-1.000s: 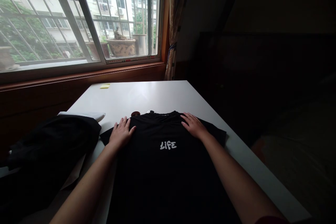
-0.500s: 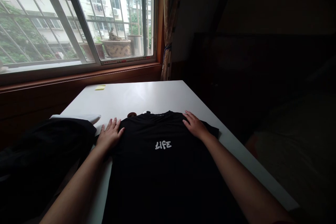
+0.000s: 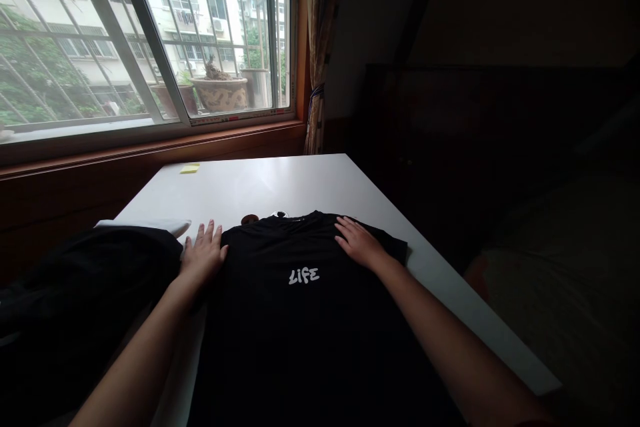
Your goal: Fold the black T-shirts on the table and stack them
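A black T-shirt [image 3: 305,327] lies spread on the white table [image 3: 300,180], its collar toward the window and the white word "Life" [image 3: 304,275] on its upper part. My left hand [image 3: 203,252] rests flat with fingers spread at the shirt's left shoulder and sleeve. On the right shoulder area lies my right hand [image 3: 359,242], palm down, fingers stretched out. Neither hand grips the cloth. The lower part of the shirt runs out of view at the bottom.
Dark clothes [image 3: 90,280] with a white cloth [image 3: 175,225] are heaped at the left. Just beyond the collar are a brown round object [image 3: 249,219] and a white-and-black one [image 3: 279,214]. A yellow note [image 3: 190,168] lies near the far left corner.
The shirt has shifted slightly left, along with both hands. More of the right sleeve shows beyond my right hand. The view has moved a little.
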`<action>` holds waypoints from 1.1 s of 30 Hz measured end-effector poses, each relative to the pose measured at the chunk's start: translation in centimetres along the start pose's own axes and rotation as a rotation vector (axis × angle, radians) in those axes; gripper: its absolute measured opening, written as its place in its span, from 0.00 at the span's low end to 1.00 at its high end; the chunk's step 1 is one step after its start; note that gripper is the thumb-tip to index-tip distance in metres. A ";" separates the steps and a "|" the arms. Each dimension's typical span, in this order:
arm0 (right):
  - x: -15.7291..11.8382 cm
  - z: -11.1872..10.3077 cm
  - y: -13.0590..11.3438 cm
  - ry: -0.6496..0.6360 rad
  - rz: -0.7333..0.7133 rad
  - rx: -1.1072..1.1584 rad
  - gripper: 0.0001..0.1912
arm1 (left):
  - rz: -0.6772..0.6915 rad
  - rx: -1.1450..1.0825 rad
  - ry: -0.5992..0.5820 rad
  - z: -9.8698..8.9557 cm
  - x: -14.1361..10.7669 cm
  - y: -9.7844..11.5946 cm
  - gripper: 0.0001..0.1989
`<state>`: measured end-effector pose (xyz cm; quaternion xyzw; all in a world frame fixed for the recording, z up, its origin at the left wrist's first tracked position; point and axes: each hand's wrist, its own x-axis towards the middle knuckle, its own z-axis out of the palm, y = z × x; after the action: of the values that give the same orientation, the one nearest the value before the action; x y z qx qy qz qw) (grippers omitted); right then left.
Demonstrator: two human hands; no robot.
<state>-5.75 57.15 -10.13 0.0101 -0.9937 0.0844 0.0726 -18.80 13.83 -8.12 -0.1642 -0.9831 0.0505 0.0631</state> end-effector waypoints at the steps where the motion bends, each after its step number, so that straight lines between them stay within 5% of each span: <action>1: 0.5 0.1 -0.8 -0.013 -0.009 0.005 0.31 | 0.058 0.003 0.053 -0.6 0.1 0.9 0.31; 7: 3.9 1.4 -5.4 -0.060 -0.033 0.043 0.38 | 0.323 -0.130 0.134 -1.8 0.9 9.6 0.28; 11: 5.2 2.2 -7.3 -0.093 -0.013 0.046 0.43 | 0.205 -0.179 0.058 0.3 1.5 13.4 0.34; 20: 6.0 2.3 -7.3 -0.127 0.010 0.055 0.45 | 0.079 -0.236 -0.034 0.9 2.7 10.5 0.37; 26: 5.6 2.3 -6.9 -0.118 0.017 0.063 0.43 | 0.058 -0.233 -0.039 0.7 2.5 10.5 0.36; 33: 4.7 1.6 -7.6 0.060 -0.046 0.005 0.35 | 0.071 -0.196 0.055 0.1 1.6 10.6 0.35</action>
<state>-10.40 49.33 -9.71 0.0307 -0.9904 0.0854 0.1043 -16.99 24.30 -9.31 -0.2054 -0.9748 -0.0481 0.0721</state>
